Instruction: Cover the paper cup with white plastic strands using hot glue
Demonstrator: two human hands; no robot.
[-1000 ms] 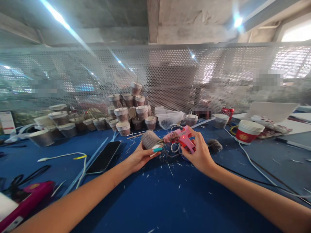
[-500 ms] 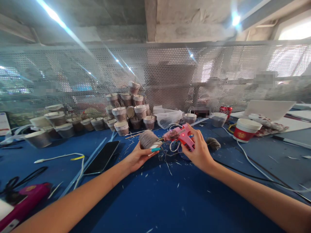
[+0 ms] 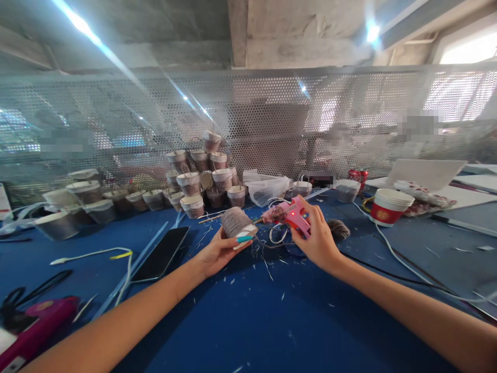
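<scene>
The left hand (image 3: 217, 251) is wrapped around a small twine-covered cup (image 3: 235, 221) above the blue worktop (image 3: 248, 321). The right hand (image 3: 318, 241) grips a pink glue gun (image 3: 294, 215), its tip touching the cup.

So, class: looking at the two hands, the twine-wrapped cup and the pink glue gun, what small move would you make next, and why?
Probably ease the nozzle of the pink glue gun onto the side of the twine-wrapped cup. The right hand grips the gun with its red light lit, aimed at the cup, which the left hand holds tilted toward it. Nozzle and cup look nearly touching.
</scene>
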